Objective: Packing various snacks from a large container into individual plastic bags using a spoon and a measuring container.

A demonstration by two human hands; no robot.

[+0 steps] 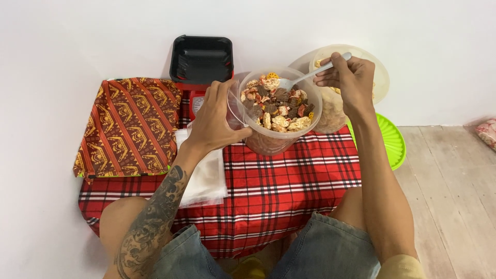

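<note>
My left hand (216,118) grips the side of a clear round plastic tub (281,142) filled with mixed brown, cream and orange snack pieces (276,107), tilting it toward me over a red plaid cloth (289,181). My right hand (349,77) holds a metal spoon (310,76) by its handle, the bowl of the spoon resting in the snacks at the tub's far rim. Behind the right hand stands a second clear tub (330,116) with a pale lid.
A black plastic tray (201,58) leans at the wall above a small red scale (195,101). An orange patterned cloth (129,126) lies at the left, clear plastic bags (206,175) beside it. A green lid (392,142) lies on the wooden floor at right. My knees frame the front.
</note>
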